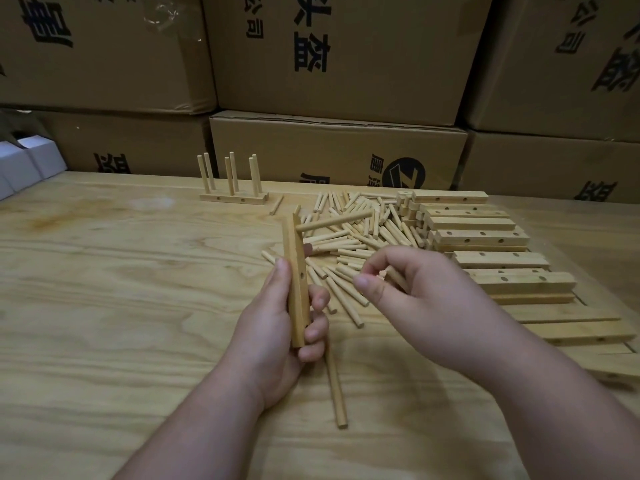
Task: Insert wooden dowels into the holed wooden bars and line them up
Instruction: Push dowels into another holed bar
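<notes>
Left hand [277, 327] gripping holed bar [296, 282] upright above the surface [121, 289], fingers curled round it, 1 dowel [334, 221] jutting sideways from its top hole. Right hand [408, 289] pinching another dowel [396, 278] in curled fingers, over the loose dowel pile [360, 233]. Bare bars [485, 244] heaped toward right edge; 2 finished bars [233, 197] with upright dowels near far edge

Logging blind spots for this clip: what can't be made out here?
- Head view: how many dowels the right hand holds; its curled fingers hide them.
- Lower holes of the bar in the left hand, covered by its grip.
- Bars stack: far right cut by frame edge.
</notes>
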`<action>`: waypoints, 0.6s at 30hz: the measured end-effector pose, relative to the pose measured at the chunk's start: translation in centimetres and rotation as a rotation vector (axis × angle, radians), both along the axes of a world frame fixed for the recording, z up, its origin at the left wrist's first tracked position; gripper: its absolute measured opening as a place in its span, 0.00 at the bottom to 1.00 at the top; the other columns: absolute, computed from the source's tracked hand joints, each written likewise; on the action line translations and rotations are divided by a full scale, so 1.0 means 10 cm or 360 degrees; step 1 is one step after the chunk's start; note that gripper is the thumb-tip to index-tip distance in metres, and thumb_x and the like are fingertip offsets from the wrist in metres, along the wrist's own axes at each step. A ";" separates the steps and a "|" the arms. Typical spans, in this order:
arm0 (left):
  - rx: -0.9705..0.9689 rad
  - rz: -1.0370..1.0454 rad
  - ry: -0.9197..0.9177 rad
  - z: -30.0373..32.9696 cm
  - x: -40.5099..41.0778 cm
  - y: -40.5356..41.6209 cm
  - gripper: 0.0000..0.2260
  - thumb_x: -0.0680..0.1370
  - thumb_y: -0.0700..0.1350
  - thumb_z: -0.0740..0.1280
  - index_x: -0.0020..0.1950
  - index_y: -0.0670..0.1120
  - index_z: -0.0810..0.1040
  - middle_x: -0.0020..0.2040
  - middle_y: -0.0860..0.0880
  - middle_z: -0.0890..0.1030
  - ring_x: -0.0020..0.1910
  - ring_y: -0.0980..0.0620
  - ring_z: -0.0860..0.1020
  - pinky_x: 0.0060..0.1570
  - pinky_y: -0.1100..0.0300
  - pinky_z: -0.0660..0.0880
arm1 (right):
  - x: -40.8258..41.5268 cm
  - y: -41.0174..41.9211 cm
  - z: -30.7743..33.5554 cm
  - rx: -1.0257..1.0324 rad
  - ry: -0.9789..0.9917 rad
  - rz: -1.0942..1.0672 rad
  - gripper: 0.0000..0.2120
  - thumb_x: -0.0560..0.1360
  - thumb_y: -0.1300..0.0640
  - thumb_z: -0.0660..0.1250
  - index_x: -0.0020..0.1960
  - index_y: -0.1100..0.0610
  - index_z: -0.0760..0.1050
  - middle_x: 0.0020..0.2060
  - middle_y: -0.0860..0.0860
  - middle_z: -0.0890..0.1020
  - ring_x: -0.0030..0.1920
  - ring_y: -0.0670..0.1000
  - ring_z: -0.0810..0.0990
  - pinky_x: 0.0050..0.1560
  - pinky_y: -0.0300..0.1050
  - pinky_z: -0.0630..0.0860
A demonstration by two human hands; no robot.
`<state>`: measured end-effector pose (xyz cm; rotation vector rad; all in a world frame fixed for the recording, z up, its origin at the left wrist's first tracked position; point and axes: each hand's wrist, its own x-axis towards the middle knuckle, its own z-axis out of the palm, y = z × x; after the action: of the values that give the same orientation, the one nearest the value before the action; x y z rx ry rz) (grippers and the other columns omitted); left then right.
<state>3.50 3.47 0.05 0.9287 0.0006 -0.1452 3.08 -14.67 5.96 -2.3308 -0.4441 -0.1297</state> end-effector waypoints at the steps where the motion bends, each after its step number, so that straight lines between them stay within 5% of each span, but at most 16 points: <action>1: -0.0001 -0.0024 0.0020 0.00 0.00 0.00 0.18 0.83 0.61 0.54 0.65 0.55 0.76 0.34 0.48 0.71 0.23 0.55 0.62 0.19 0.68 0.59 | 0.01 0.01 -0.01 -0.0002 0.0031 -0.0017 0.03 0.77 0.43 0.66 0.47 0.40 0.75 0.24 0.42 0.74 0.23 0.42 0.68 0.23 0.39 0.65; 10: 0.0201 -0.0072 -0.0031 -0.05 -0.01 -0.02 0.11 0.85 0.54 0.56 0.51 0.47 0.69 0.34 0.48 0.73 0.23 0.55 0.62 0.20 0.70 0.58 | 0.00 0.06 -0.06 -0.0038 -0.0044 -0.0019 0.04 0.76 0.43 0.70 0.47 0.42 0.77 0.37 0.41 0.80 0.33 0.43 0.77 0.31 0.39 0.74; 18: 0.0335 -0.0054 -0.0081 -0.10 0.02 -0.03 0.12 0.86 0.55 0.55 0.54 0.49 0.71 0.34 0.48 0.75 0.23 0.55 0.64 0.21 0.68 0.58 | 0.00 0.07 -0.06 -0.0071 -0.0042 -0.0004 0.06 0.75 0.39 0.69 0.46 0.41 0.80 0.37 0.44 0.81 0.35 0.46 0.78 0.33 0.44 0.75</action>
<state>3.69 3.21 -0.93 1.1425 -0.0476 -0.1550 3.05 -13.98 5.35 -2.3758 -0.4611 -0.1536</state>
